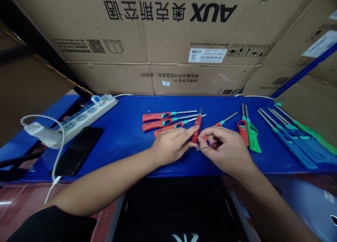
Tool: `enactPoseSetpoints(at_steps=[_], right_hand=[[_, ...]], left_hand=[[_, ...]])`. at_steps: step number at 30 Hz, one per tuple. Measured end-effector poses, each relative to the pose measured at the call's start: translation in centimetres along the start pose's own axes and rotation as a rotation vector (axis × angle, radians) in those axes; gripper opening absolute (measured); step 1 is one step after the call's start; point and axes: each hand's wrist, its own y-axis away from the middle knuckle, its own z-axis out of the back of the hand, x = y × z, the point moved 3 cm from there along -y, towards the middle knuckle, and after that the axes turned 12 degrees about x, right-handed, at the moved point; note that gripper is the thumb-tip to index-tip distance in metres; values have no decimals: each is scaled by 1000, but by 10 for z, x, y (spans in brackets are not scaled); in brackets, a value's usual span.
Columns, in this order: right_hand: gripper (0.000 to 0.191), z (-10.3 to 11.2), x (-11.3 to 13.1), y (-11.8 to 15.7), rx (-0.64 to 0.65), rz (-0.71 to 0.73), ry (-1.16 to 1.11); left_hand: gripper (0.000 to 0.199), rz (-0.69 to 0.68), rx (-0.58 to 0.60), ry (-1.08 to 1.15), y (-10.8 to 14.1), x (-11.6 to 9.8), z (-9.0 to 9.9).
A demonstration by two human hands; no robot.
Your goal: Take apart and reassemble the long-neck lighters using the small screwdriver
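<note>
Between the thumb and fingers of my left hand (170,145) is a red gas lighter (197,127), upright with its metal nozzle pointing away from me. My right hand (229,150) is closed around a small screwdriver (216,145) with a dark red handle. Its thin shaft points left, near the lower end of the lighter; I cannot tell whether the tip touches it. Left of the held lighter lie two red lighters (155,126) and an orange lighter (168,128), partly covered by my left hand. Another orange lighter (219,124) lies partly hidden behind my right hand.
A red lighter (242,129) and a green lighter (253,136) lie right of my hand. Several blue lighters (295,147) and green ones fill the far right. At left are a power strip (86,117) and a black phone (80,150). A cardboard wall (163,56) closes the back.
</note>
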Motion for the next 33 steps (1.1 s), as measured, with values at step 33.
enactPoseSetpoints(at_steps=[33], right_hand=[[8, 27, -5, 0, -33, 431, 194]], left_hand=[[47, 200, 62, 127, 11, -9, 20]])
